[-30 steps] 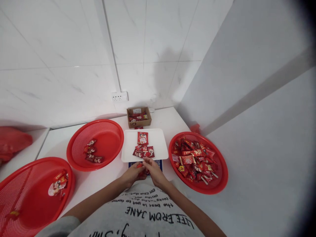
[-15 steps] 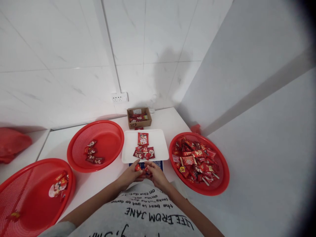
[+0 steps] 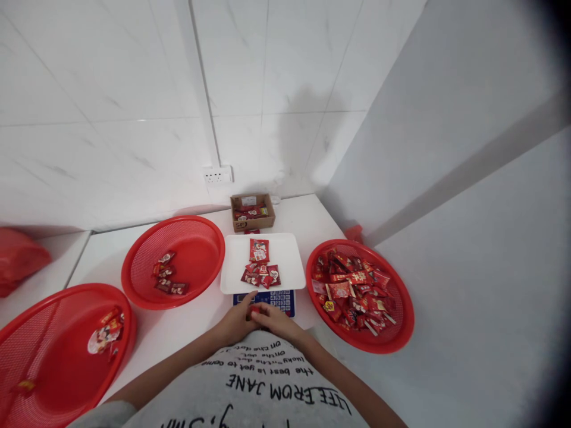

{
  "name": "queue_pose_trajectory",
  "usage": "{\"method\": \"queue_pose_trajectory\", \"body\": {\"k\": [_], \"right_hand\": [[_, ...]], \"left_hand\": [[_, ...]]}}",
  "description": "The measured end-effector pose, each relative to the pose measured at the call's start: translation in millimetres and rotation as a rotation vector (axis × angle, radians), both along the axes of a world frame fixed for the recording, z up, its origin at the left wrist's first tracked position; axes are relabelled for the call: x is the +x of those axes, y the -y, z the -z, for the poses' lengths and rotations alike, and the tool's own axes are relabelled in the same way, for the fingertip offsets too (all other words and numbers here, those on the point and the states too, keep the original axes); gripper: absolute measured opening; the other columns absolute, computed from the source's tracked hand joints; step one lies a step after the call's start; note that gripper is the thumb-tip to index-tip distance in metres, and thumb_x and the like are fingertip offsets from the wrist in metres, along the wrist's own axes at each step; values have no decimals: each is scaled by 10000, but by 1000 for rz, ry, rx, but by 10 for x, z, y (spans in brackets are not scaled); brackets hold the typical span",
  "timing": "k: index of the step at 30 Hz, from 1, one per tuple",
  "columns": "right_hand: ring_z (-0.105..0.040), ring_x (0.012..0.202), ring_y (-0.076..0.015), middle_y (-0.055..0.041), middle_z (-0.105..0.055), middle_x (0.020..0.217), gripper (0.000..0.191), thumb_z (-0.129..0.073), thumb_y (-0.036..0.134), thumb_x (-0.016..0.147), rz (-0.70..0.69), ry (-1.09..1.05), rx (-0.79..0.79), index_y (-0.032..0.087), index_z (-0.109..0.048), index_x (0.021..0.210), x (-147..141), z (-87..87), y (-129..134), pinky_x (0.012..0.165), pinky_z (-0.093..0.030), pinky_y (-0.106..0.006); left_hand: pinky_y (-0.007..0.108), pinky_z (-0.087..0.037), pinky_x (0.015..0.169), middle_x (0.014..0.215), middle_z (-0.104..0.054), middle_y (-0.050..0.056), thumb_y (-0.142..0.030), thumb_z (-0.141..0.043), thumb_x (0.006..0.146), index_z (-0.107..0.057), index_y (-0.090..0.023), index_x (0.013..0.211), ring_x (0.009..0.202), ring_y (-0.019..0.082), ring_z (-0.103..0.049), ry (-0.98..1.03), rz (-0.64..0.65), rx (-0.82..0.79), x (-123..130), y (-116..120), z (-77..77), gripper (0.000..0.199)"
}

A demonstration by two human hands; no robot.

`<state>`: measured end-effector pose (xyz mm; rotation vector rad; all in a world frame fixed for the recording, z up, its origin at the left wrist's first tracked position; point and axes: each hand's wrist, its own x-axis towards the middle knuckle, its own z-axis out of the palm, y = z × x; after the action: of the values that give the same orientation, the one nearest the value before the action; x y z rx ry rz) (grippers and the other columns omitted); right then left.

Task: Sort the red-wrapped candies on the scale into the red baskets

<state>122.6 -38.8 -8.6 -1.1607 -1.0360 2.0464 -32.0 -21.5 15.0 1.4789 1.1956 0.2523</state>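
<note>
In front of the scale, my left hand (image 3: 237, 322) is closed around small red wrapped sweets (image 3: 254, 310), of which only a little red shows. My right hand (image 3: 277, 323) meets it, its fingertips closed on the same sweets; how many there are is hidden. Just beyond is a scale with a blue keypad (image 3: 282, 301) and a white tray (image 3: 289, 261). On the tray lie a larger red packet (image 3: 259, 250) and, nearer me, a cluster of small red wrapped sweets (image 3: 263, 274).
A red basket (image 3: 407, 309) heaped with red-wrapped sweets stands at right. At left are a red basket with a few sweets (image 3: 196, 261) and a nearer red basket (image 3: 66, 362) with several packets. Behind the tray sits a cardboard box (image 3: 253, 224) of red packets.
My hands have come together. The red sweets that showed in each hand are now mostly covered by fingers, and more of the keypad is visible. The tray's contents look the same.
</note>
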Motion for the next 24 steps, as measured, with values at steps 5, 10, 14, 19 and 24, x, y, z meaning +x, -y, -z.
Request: {"method": "queue_pose_trajectory", "body": {"k": [5,10,14,19,24], "right_hand": [[-592,748,-163,-2,-654,788,367,-694,512,607,137,-26,-76,213,-613,805,2,82,-6,752,-417,-313],[-552,589,-115,31,-618,685,406,-711,523,581,284,-169,-277,210,-580,804,21,146,22,666,-425,-291],[-585,639,-116,15,-644,714,469,-782,460,502,282,-246,-309,188,-612,844,88,73,45,701,-429,-273],[-577,567,-110,30,-629,663,402,-776,369,504,362,-149,-341,196,-598,820,298,-11,65,607,-442,-261],[-608,630,-156,-2,-631,717,346,-693,370,579,588,141,-130,197,-579,856,695,4,77,532,-443,-255]], "left_hand": [[294,-442,734,814,-654,12,-259,-647,659,-257,-166,1397,772,190,-593,-18,11,31,68,-7,57,840],[256,-432,670,719,-614,-33,-235,-619,689,-237,-183,1406,677,148,-557,47,-22,23,136,-33,80,814],[283,-437,754,881,-669,4,-223,-649,661,-294,-213,1385,796,179,-596,14,39,78,225,-24,21,806],[283,-453,732,829,-647,-6,-295,-553,781,-343,-230,1357,751,162,-594,-19,103,177,326,-76,80,617],[379,-384,964,1185,-533,82,-235,-565,776,-469,-209,1234,1125,226,-483,-214,-64,554,253,-414,254,468]]}}
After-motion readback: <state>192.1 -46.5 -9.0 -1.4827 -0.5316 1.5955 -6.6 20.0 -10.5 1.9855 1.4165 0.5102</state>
